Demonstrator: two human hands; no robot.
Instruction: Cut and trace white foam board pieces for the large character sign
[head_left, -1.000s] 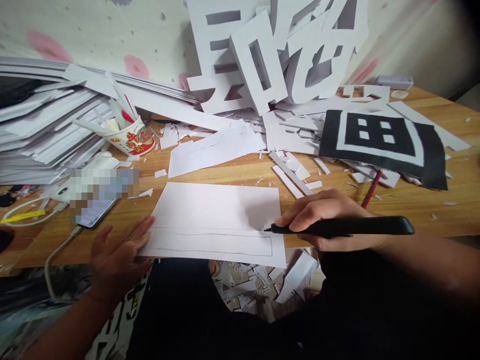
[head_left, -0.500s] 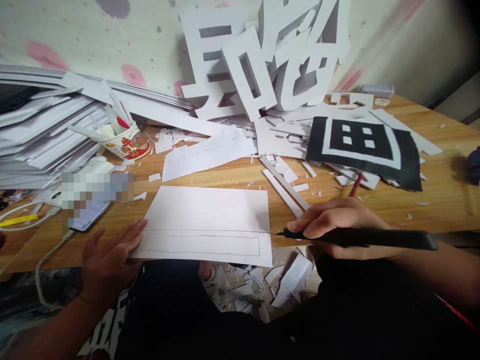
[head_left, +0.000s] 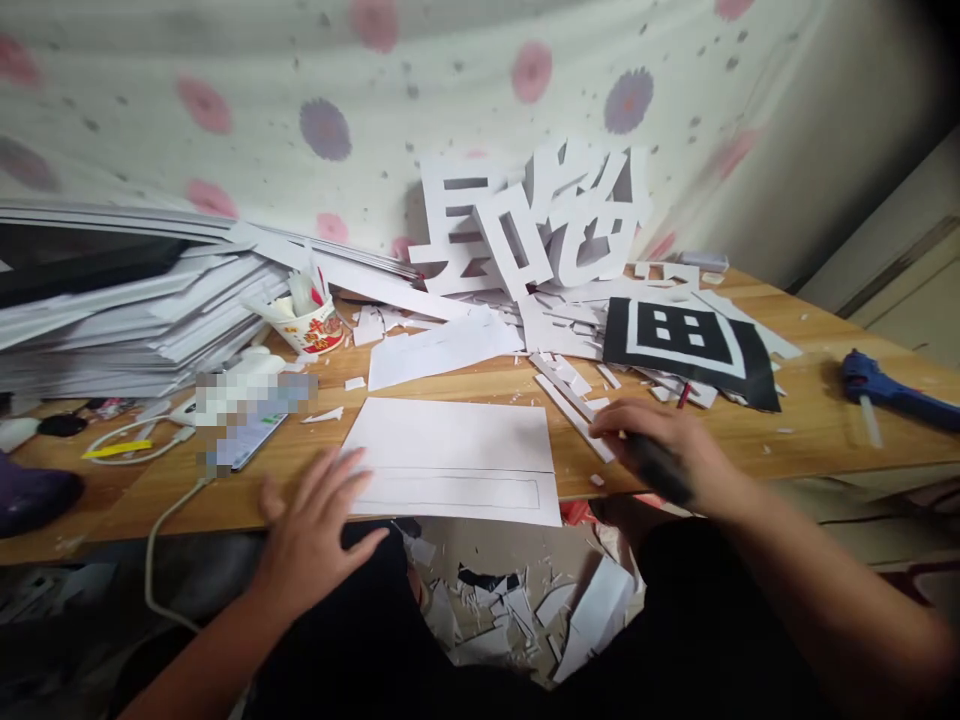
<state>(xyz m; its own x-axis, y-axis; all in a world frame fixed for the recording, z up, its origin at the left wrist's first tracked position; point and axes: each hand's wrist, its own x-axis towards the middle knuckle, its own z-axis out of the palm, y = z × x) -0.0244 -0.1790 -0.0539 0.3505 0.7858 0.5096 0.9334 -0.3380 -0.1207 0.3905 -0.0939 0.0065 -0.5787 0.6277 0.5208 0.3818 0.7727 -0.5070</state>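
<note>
A white foam board (head_left: 450, 440) lies flat at the table's front edge. It bears a pencilled long rectangle, with a straight line running across above it. My left hand (head_left: 322, 520) is open, fingers spread, its fingertips at the board's left edge. To the right of the board, my right hand (head_left: 682, 450) is closed round a black craft knife (head_left: 656, 468), which is smeared by motion; its tip is hidden. Thin white strips (head_left: 574, 405) lie just beyond that hand. A black sheet with a white pattern (head_left: 690, 350) rests on scraps behind it.
Cut-out white foam characters (head_left: 517, 230) lean by the curtain. Stacked white boards (head_left: 135, 340), a paper cup of tools (head_left: 315, 330) and a phone on a cable (head_left: 251, 435) are on the left. A blue glue gun (head_left: 885, 385) lies right. Scraps (head_left: 510, 610) litter the floor.
The view has tilted up and back. My right hand has drawn the knife away from the board's right edge and turned it. My left hand's fingers have spread over the board's left edge.
</note>
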